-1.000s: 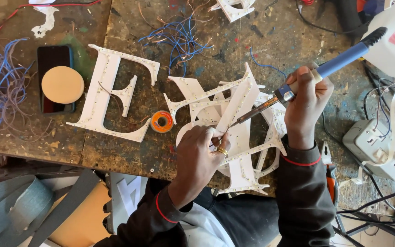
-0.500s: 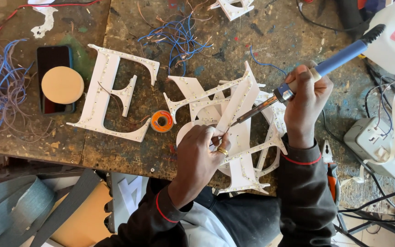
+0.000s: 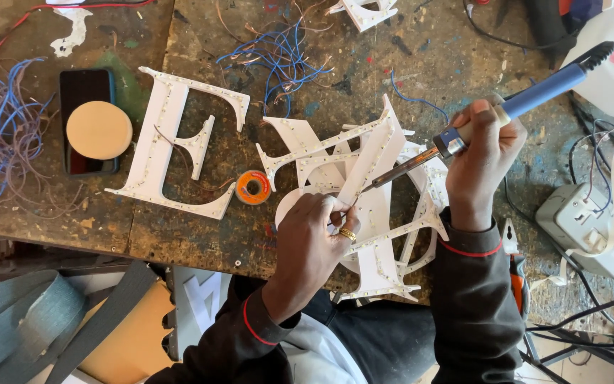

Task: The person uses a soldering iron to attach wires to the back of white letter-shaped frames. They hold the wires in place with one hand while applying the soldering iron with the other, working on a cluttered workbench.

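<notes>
At the fingertips: the left hand [image 3: 314,238] pinches something too small to make out against a white cut-out letter [image 3: 374,213], fingers closed, a gold ring on one.
Soldering iron [image 3: 506,110]: blue handle, metal shaft, its tip just beside the left fingertips; the right hand [image 3: 481,153] is wrapped firmly around the grip.
Letter: white, thin, edged with tiny studs, lying tilted atop a pile of similar pieces near the workbench [image 3: 200,235] front edge.
Arms: dark sleeves with red-trimmed cuffs, both reaching up from below; right wrist bent inward.
Nearby: an orange solder spool [image 3: 253,188] just left, a white letter E [image 3: 179,142] beyond it, blue wires [image 3: 282,53] behind.
</notes>
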